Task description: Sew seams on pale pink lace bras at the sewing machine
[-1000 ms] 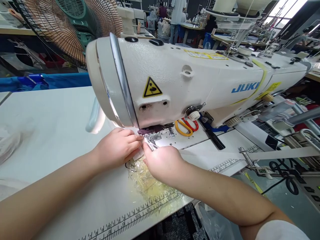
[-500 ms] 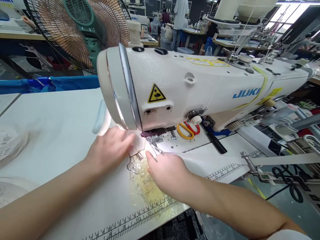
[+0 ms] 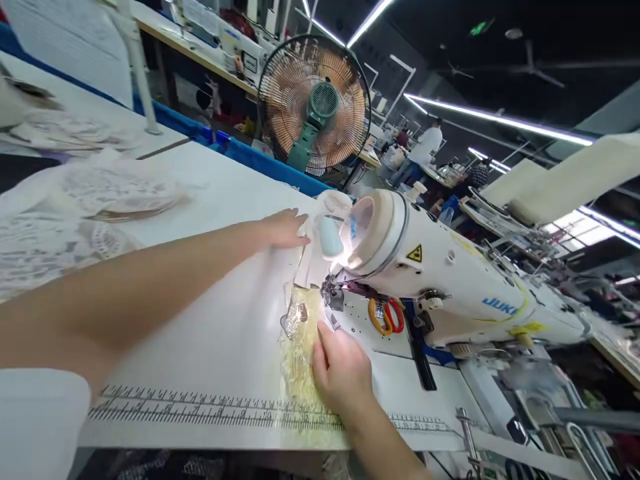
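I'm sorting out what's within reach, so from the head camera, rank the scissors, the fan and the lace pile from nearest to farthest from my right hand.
From the right hand:
1. Scissors, just up and to its right, on the sewing machine bed.
2. Fan, far behind the table, beyond the machine head.
3. Lace pile, at the table's far left end.

The fan and the lace pile are hard to separate; both are well away.

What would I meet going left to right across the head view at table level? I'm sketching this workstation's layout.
Lace fabric pile → left hand → right hand → orange and red scissors → sewing machine arm with its blue lettering.
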Available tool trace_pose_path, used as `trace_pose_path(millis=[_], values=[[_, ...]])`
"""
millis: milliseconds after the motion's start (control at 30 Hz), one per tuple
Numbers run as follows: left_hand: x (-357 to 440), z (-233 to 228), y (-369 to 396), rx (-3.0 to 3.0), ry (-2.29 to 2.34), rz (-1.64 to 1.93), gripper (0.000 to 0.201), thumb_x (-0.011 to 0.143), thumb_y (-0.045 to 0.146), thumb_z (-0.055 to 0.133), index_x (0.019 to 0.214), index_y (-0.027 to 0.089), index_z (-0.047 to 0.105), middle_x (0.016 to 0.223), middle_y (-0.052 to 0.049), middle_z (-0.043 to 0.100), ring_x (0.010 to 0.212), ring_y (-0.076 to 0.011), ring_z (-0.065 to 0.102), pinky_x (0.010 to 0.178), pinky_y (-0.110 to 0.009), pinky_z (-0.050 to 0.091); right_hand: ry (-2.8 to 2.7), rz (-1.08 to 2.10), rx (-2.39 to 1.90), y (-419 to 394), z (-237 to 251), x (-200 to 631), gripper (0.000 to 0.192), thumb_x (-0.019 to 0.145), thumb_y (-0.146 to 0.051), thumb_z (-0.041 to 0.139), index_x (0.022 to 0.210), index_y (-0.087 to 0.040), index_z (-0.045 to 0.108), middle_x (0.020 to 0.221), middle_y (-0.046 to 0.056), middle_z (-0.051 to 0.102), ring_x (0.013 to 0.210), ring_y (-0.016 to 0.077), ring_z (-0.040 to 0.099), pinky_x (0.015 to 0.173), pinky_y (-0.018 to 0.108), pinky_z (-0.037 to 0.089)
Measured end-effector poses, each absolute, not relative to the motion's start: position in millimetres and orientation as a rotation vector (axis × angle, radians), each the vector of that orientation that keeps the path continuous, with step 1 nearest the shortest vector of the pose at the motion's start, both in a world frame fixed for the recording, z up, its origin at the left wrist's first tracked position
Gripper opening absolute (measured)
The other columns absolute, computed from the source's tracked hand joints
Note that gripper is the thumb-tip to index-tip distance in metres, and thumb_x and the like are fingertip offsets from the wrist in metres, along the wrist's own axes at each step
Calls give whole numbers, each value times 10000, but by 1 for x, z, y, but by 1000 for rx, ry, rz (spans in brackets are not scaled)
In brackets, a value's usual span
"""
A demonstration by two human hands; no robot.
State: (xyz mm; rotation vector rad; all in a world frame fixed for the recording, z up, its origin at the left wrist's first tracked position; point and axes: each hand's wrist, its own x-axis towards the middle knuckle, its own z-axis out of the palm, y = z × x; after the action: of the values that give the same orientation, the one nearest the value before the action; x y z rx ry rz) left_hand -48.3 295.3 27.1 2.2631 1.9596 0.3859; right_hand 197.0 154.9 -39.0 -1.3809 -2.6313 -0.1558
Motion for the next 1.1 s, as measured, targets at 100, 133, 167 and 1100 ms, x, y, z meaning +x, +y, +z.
trace_pose_path(millis=[100,133,167,1100], values=[[-83,41,239,2254,2123,264,526,883,322,498,1353,91,451,1466,-210,399,1337,-337,377,1060,-454,329,-2618,-163,-1441,151,-36,196,408,926,-256,362,1232,-141,605,768,64,653,705,180,601,599,267,408],[-98,45,214,2253,2184,203,450,892,292,479,1295,92,509,1413,-197,464,1288,-335,432,1050,-479,333,-2621,-156,-1457,149,-34,195,409,925,-257,360,1230,-142,607,782,69,660,715,185,608,601,269,410],[-115,49,188,2229,2276,157,388,914,255,421,1231,73,551,1345,-197,521,1228,-338,483,1022,-517,346,-2626,-145,-1471,148,-33,194,410,925,-258,358,1231,-142,607,795,72,666,722,190,614,600,270,411],[-35,-63,-37,1894,1542,1575,229,914,181,383,750,209,542,728,-24,588,706,-171,560,619,-285,455,-2849,1016,-1277,-23,-27,148,449,843,-404,643,1267,-277,565,1003,61,693,992,274,646,790,394,550]])
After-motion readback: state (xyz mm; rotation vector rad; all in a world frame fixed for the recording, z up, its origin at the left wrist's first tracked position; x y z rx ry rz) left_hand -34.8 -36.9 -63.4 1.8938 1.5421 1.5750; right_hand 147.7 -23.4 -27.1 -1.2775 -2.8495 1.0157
